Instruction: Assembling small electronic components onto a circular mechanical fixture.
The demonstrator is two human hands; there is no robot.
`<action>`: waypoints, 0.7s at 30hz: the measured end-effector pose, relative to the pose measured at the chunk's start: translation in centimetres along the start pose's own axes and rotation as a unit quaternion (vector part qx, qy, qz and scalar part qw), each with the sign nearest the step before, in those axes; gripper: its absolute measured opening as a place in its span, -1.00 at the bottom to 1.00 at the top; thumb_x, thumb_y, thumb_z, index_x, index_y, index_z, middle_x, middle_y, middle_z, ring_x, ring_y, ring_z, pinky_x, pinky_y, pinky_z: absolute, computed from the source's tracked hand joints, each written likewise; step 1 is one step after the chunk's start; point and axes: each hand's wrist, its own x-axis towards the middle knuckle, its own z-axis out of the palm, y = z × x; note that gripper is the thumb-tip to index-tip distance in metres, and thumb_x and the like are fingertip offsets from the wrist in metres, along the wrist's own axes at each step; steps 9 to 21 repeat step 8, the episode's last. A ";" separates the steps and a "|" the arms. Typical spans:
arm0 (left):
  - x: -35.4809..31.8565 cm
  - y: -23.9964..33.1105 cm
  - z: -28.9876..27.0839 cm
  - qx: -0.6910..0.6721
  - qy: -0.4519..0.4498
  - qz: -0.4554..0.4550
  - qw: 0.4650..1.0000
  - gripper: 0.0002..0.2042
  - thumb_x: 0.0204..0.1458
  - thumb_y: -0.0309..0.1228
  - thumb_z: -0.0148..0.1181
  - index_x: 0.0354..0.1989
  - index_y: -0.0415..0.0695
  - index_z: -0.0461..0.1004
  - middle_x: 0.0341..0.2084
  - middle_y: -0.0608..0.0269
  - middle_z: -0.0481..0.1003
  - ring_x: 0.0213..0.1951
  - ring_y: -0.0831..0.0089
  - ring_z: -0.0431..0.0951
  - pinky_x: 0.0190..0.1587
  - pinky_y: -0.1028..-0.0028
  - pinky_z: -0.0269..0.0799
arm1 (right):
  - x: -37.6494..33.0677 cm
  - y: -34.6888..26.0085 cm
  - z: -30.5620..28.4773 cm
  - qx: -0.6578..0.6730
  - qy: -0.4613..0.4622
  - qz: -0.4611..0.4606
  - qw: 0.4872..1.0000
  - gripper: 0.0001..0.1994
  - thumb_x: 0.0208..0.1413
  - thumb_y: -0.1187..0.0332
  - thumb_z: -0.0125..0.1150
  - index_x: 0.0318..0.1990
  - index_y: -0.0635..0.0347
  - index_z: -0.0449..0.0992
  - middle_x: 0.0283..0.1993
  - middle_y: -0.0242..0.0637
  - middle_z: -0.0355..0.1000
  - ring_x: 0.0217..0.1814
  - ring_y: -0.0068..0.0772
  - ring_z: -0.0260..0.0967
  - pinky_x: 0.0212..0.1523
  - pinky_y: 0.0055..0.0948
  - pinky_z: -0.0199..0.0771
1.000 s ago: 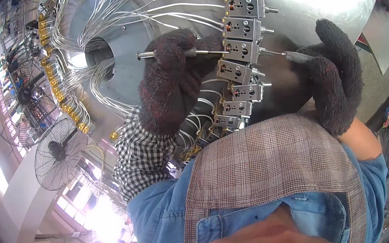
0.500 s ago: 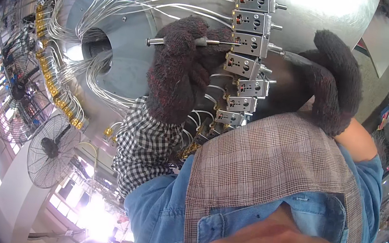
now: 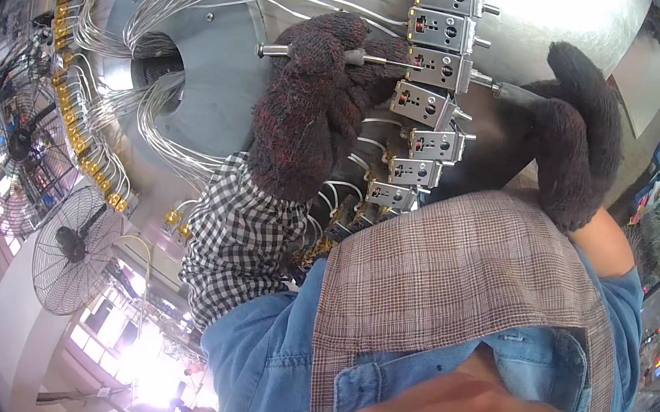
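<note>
My left hand, in a dark knitted glove, is closed around a slim screwdriver. Its thin blade points right and reaches the left side of a small metal switch box with a slotted face. From that box's right side a short shaft sticks out. My right hand, gloved too, has its fingers curled by a grey tapered piece that lines up with the shaft end. Whether this piece is a tool or a worn glove fingertip is hard to tell.
Several similar metal boxes form a curved row along a round metal table. White wires run from a central hole toward the boxes. Brass-coloured fittings line the left rim. A caged fan stands lower left.
The row of boxes and my right hand sit slightly farther right in view, the fans farther left. The screwdriver stays at the same box, my left hand still around it.
</note>
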 end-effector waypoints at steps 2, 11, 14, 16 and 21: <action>0.1 0.1 0.1 0.009 0.002 -0.013 1.000 -0.62 0.10 -0.16 -0.06 -0.10 -0.24 0.26 -0.24 0.03 0.40 -0.13 0.20 0.45 -0.01 0.17 0.36 | -0.1 0.1 -0.2 0.057 0.040 0.088 0.994 -0.76 0.12 0.40 -0.06 -0.12 0.31 0.43 -0.23 -0.22 0.40 -0.43 -0.56 0.30 -0.41 -0.54 0.38; 0.4 -0.2 -1.0 -0.004 -0.038 -0.026 0.999 -0.65 0.10 -0.18 -0.06 -0.04 -0.15 0.26 -0.12 -0.11 0.34 -0.06 0.09 0.40 -0.02 0.12 0.37 | -0.1 -0.2 -0.9 0.056 -0.067 0.186 0.979 -0.56 0.12 0.20 -0.03 0.04 0.37 0.25 -0.07 -0.08 0.32 -0.22 -0.35 0.36 -0.23 -0.46 0.41; 0.4 -0.2 -1.0 -0.004 -0.038 -0.026 0.999 -0.65 0.10 -0.18 -0.06 -0.04 -0.15 0.26 -0.12 -0.11 0.34 -0.06 0.09 0.40 -0.02 0.12 0.37 | -0.1 -0.2 -0.9 0.056 -0.067 0.186 0.979 -0.56 0.12 0.20 -0.03 0.04 0.37 0.25 -0.07 -0.08 0.32 -0.22 -0.35 0.36 -0.23 -0.46 0.41; 0.4 -0.2 -1.0 -0.004 -0.038 -0.026 0.999 -0.65 0.10 -0.18 -0.06 -0.04 -0.15 0.26 -0.12 -0.11 0.34 -0.06 0.09 0.40 -0.02 0.12 0.37 | -0.1 -0.2 -0.9 0.056 -0.067 0.186 0.979 -0.56 0.12 0.20 -0.03 0.04 0.37 0.25 -0.07 -0.08 0.32 -0.22 -0.35 0.36 -0.23 -0.46 0.41; 0.4 -0.2 -1.0 -0.004 -0.038 -0.026 0.999 -0.65 0.10 -0.18 -0.06 -0.04 -0.15 0.26 -0.12 -0.11 0.34 -0.06 0.09 0.40 -0.02 0.12 0.37 | -0.1 -0.2 -0.9 0.056 -0.067 0.186 0.979 -0.56 0.12 0.20 -0.03 0.04 0.37 0.25 -0.07 -0.08 0.32 -0.22 -0.35 0.36 -0.23 -0.46 0.41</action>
